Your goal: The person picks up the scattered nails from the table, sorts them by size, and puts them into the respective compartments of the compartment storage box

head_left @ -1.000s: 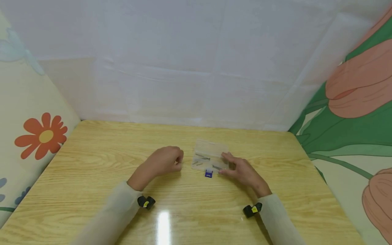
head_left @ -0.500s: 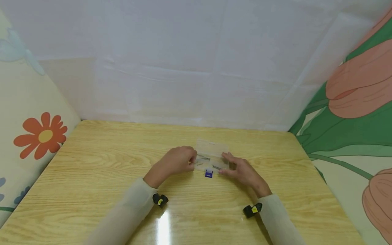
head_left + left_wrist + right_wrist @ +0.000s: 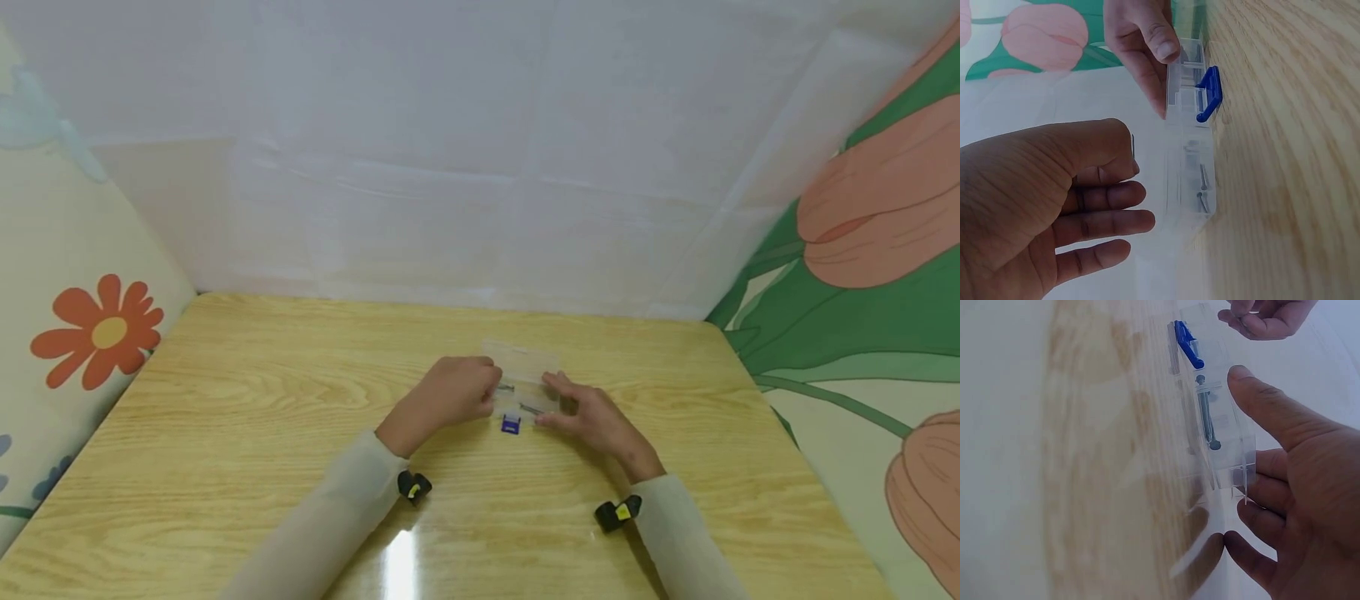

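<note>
A clear plastic box (image 3: 534, 385) with a blue latch (image 3: 511, 425) lies on the table, its lid raised at the back. Screws (image 3: 532, 409) lie in its compartments, seen through the wall in both wrist views. My right hand (image 3: 596, 421) holds the box's right end, thumb at the front and fingers behind. Over the box's left part is my left hand (image 3: 457, 390), thumb and index finger pinched together. A thin dark sliver, like a small screw (image 3: 1133, 145), shows at those fingertips; the other fingers are loosely bent. My left hand hides the left compartments in the head view.
The wood-grain table (image 3: 262, 400) carries the box near its middle. A white sheet (image 3: 412, 167) hangs behind it, and flower-printed cloths (image 3: 870, 333) stand on both sides.
My left hand has moved right, from beside the box to above its left compartments, covering the small screws there. My right hand and the box have stayed in place.
</note>
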